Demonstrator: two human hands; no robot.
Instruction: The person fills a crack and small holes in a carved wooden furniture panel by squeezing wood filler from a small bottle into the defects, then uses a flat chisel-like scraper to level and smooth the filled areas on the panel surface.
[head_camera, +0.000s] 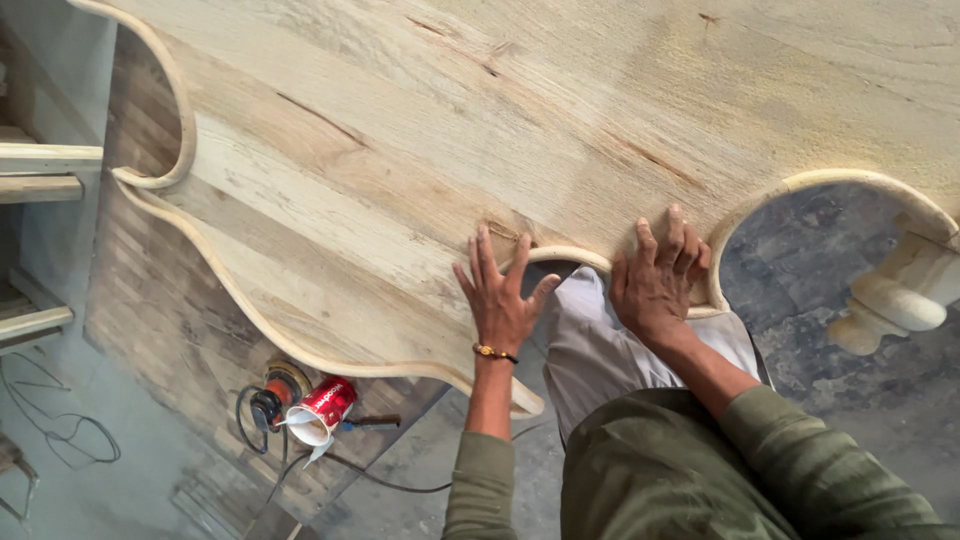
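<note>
Olive sleeves (700, 470) sit closest to our view, and from them both forearms reach up to the wooden panel (480, 150), a broad pale board with a scalloped, raised moulding along its edge. We use that panel as our landmark: it fills the upper part of the view, tilted across it, with its curved edge running toward us.

Our left hand (498, 300) lies flat on the panel just inside the edge, palm down, fingers spread wide and gripping nothing; a beaded bracelet (494, 352) circles the wrist. Our right hand (658, 280) rests just beside it on the same edge, at the point between two scallops, fingers close together and slightly bent over the moulding, pressing rather than grasping.

Below the panel's edge we see pale trousers (600, 350). Off the panel's lower left edge, a red paper cup (322, 408) lies tipped on the surface beside a small power tool (272, 395) with a black cord. Beyond the panel's right scallop stands a turned wooden leg (900, 300) over the grey floor (800, 260).
</note>
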